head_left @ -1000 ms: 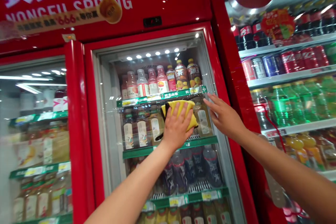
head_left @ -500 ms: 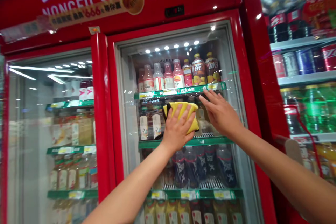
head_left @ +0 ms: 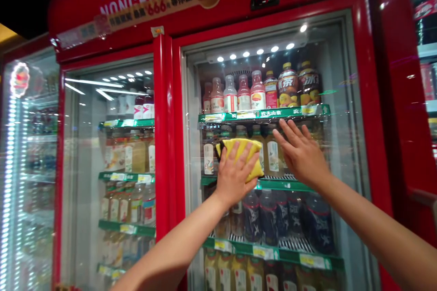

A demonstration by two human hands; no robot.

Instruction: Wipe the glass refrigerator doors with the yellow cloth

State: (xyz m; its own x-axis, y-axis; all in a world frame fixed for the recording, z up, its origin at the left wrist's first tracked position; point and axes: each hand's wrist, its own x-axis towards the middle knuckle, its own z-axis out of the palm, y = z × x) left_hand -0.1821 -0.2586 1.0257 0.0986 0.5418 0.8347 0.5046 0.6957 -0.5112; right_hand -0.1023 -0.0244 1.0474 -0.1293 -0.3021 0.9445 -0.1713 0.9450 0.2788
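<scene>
And here is the left hand (head_left: 235,175), fingers fanned out flat across a folded yellow cloth (head_left: 256,146), the palm side turned to the glass door (head_left: 337,63). The cloth sits right beneath those fingers, between hand and door, its yellow showing above the fingertips and out along the hand's right side, with a strip of black edging (head_left: 221,148) peeking out at upper left. No fist here: the hand lies spread over the cloth rather than wrapped around it. Over to its right, well clear of the cloth, comes the right hand (head_left: 303,152), bare and open, fingers stretched up and leftward, raised a touch higher than the left; whether its fingertips meet the glass, one cannot tell. Between the two hands, behind the door, stands a pale-labelled bottle (head_left: 273,150). Just above both hands runs a green shelf strip (head_left: 239,117), carrying pink bottles (head_left: 244,95) over the left hand and dark tea bottles (head_left: 309,84) over the right. Down below the hands, dark blue bottles (head_left: 269,218) line up, and off to the left of the left hand rises the red door frame (head_left: 164,145).
</scene>
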